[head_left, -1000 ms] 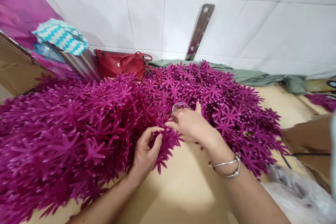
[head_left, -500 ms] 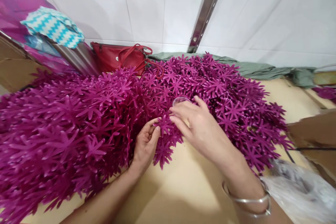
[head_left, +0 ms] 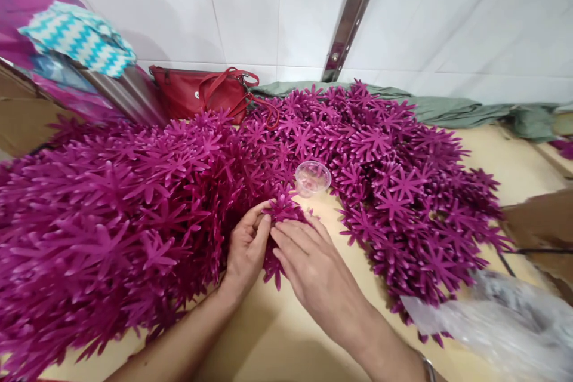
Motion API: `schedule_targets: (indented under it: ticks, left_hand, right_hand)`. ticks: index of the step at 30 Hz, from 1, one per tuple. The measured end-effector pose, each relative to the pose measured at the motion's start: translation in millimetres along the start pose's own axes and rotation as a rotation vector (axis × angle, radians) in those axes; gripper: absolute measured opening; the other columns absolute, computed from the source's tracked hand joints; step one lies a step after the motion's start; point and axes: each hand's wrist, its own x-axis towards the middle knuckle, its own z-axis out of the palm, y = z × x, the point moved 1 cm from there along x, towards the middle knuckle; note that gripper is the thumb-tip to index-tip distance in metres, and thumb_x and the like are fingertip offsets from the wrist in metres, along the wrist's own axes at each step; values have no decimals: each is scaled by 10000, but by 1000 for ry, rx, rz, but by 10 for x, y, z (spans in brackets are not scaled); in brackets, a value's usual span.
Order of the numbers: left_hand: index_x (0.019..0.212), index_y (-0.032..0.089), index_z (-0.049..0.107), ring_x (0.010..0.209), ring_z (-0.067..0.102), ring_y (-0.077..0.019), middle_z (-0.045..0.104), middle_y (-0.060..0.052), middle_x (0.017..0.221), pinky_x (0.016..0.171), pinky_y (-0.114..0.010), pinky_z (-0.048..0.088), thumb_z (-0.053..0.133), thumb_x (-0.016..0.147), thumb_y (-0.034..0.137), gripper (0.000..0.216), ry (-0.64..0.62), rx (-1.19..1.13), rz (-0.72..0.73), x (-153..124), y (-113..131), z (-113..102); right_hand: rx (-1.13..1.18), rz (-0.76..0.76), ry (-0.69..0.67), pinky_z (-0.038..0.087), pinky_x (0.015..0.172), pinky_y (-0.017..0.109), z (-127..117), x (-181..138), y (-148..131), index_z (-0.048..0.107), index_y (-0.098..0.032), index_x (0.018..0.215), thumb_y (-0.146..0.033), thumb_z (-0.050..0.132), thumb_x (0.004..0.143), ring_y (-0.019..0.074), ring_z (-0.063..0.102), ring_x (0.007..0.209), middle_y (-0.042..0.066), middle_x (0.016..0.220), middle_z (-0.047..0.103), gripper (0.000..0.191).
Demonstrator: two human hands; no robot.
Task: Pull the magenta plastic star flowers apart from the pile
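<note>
A big heap of magenta plastic flowers covers the left and far side of a tan table. My left hand is curled around a small bunch of these flowers at the heap's near edge. My right hand lies beside it with fingers stretched out, fingertips touching the same bunch. A small clear plastic cup stands on the table just beyond both hands, apart from them.
A red handbag leans at the white tiled wall. A metal bracket hangs on the wall. Green cloth lies along the back. A clear plastic bag sits at the right front, cardboard beyond it.
My right hand has left the clear cup and drawn back toward me, now resting on the flower bunch by my left hand. The cup stands uncovered.
</note>
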Motion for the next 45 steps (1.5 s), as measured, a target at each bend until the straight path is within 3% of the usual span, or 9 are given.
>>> schedule_targets:
  ticks: [5,10,13,17,20,24,31,39,45]
  left_hand:
    - [1204,197,738,1039,736,-207,797,-71,1142,941,-301,578,679,937,382,330,14,-13,21,-3,15,11]
    - [1215,197,742,1124,728,-217,768,-81,1261,987,-306,572,690,938,405,350,21,-99,-22,-28,53,41]
    - [1217,196,742,1033,749,-196,805,-71,1127,926,-279,586,766,879,398,395,-36,-132,-72,-45,58,71]
    - [1013,175,787,796,731,-156,800,-41,879,749,-238,587,856,774,367,315,-59,-105,-81,-52,45,92]
    - [877,174,777,673,663,-127,750,-13,756,622,-207,539,874,736,350,246,-31,-65,-58,-43,40,90]
    - [821,181,754,661,627,-118,722,-2,738,603,-198,514,872,717,331,217,-12,-41,-20,-33,57,89]
    - [870,184,737,655,605,-112,699,10,751,606,-199,502,859,747,364,250,-55,-31,-5,-42,72,100]
    - [882,188,711,704,619,-129,709,-4,801,656,-218,508,832,782,476,328,-62,-70,-45,-47,94,111]
    - [929,203,694,709,563,-109,647,20,818,668,-200,458,775,865,444,262,29,-44,-8,-38,40,76]
  right_hand:
    - [133,51,112,532,1079,499,18,25,106,676,-106,1296,-54,545,989,281,641,1192,131,1274,743,338]
    - [273,259,340,547,997,432,34,-29,213,666,-158,1221,-130,571,1014,244,662,1081,112,1125,740,229]
    - [434,422,361,564,979,395,89,-52,263,616,-183,1294,-212,601,1012,223,676,1058,108,1158,708,285]
    - [686,577,350,591,920,352,192,-55,284,625,-207,1275,-264,655,976,198,699,1005,83,1147,716,305]
    - [750,594,351,588,926,339,217,-51,280,660,-220,1206,-252,664,963,197,708,1039,81,1188,733,245]
    - [725,564,362,582,919,327,202,-62,280,692,-229,1144,-250,657,965,199,710,1040,70,1143,741,184]
    - [696,533,405,561,894,321,167,-68,284,712,-232,1004,-237,637,989,193,702,981,41,997,738,77]
    - [694,575,498,553,938,371,140,-64,297,716,-236,962,-239,654,975,205,694,976,45,1000,742,64]
    - [729,684,596,552,775,309,115,-75,359,660,-224,946,-276,631,980,173,657,818,12,890,687,68]
